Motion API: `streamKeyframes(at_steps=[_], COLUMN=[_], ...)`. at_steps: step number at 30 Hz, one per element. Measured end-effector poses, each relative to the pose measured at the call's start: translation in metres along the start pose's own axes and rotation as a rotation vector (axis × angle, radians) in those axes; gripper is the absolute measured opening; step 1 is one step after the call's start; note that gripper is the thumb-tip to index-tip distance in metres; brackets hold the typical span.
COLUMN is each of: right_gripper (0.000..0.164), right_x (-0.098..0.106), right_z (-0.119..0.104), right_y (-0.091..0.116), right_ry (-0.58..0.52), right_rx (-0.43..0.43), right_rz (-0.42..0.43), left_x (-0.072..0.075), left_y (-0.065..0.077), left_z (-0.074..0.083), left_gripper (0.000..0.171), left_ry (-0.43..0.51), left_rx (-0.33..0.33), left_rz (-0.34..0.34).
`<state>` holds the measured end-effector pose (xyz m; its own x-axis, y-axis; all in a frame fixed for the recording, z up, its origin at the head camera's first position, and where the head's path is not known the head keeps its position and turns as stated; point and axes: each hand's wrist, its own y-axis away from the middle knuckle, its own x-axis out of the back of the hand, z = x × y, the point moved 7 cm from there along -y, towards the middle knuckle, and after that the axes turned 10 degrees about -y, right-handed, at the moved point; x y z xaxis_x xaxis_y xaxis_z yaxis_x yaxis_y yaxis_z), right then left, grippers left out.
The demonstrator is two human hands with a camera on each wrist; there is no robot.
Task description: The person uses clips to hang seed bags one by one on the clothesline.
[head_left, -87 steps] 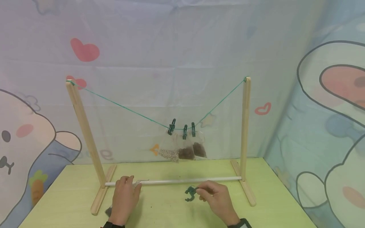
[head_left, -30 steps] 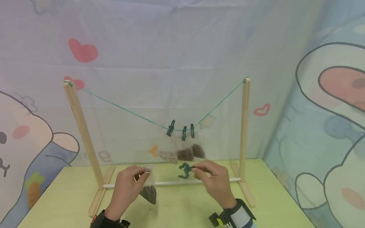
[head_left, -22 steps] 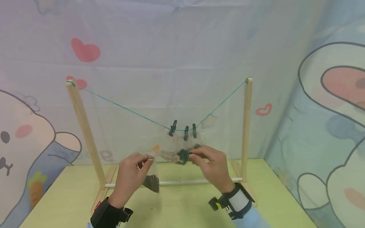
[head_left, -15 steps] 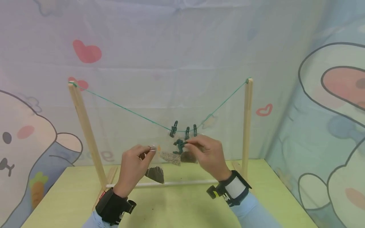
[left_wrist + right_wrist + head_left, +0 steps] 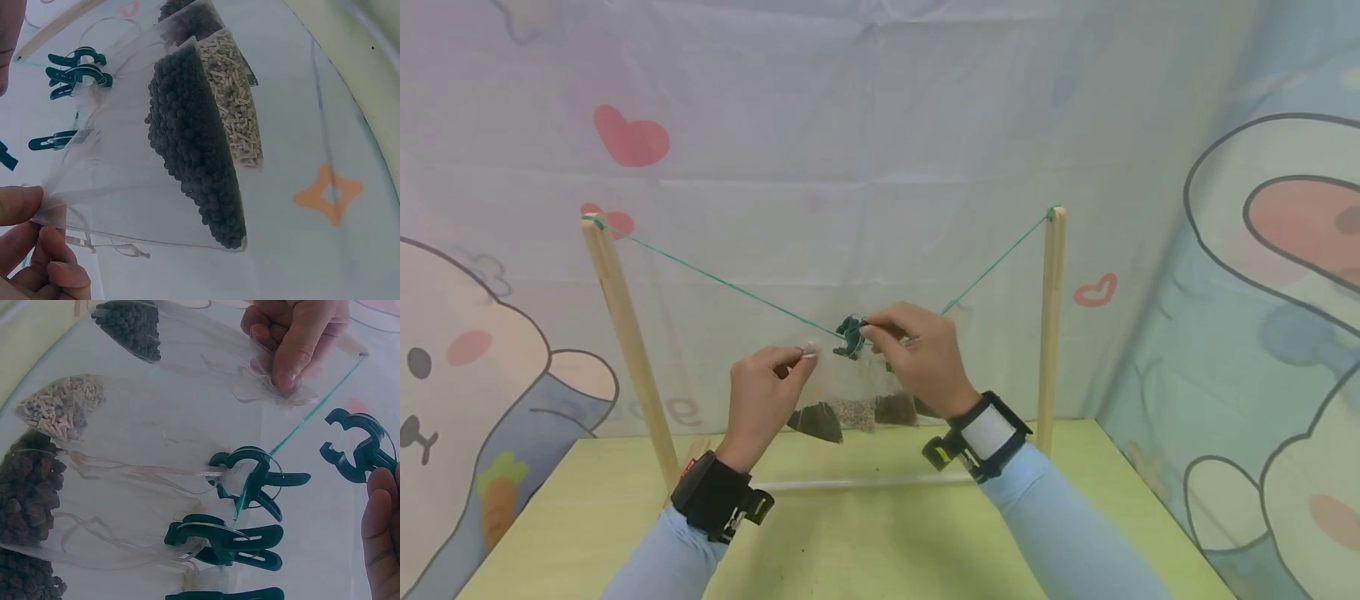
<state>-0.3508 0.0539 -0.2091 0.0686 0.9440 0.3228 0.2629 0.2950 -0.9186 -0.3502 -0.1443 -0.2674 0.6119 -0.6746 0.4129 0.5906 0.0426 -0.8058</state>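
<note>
My left hand (image 5: 763,392) pinches the top of a sheer drawstring bag (image 5: 194,144), and dark round pellets fill its bottom. The bag hangs just left of the others, below the green line (image 5: 730,283). Between thumb and fingers, my right hand (image 5: 925,354) pinches a dark green spring clip (image 5: 359,447), its jaws spread apart around nothing. In the head view this clip overlaps the clips on the line. Those clips (image 5: 256,544) hold more sheer bags: one with pale short pellets (image 5: 59,406), others with dark brown lumps (image 5: 28,494).
Two wooden posts, left (image 5: 628,333) and right (image 5: 1051,333), carry the sagging line. A white bar (image 5: 865,482) joins them low over the yellow-green table (image 5: 850,550). Behind hangs a printed cloth (image 5: 775,167) with hearts and cartoon animals.
My left hand has lifted the bag of dark pellets from near the left post up and right towards the line. My right hand has carried the clip up and left to line height.
</note>
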Motion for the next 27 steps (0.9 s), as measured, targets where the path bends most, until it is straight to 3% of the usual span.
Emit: streamKeyframes(at_steps=[10, 27], right_gripper=[0.007, 0.009], right_x=[-0.019, -0.04], right_z=[0.02, 0.04], right_y=[-0.019, -0.022], right_ry=[0.059, 0.028], right_rx=[-0.141, -0.388], right_rz=[-0.073, -0.149], left_x=[-0.013, -0.03], left_y=[-0.012, -0.017], left_z=[-0.019, -0.029], left_gripper=[0.022, 0.022], left_ry=[0.059, 0.15], left_rx=[0.19, 0.341], left_rz=[-0.115, -0.238])
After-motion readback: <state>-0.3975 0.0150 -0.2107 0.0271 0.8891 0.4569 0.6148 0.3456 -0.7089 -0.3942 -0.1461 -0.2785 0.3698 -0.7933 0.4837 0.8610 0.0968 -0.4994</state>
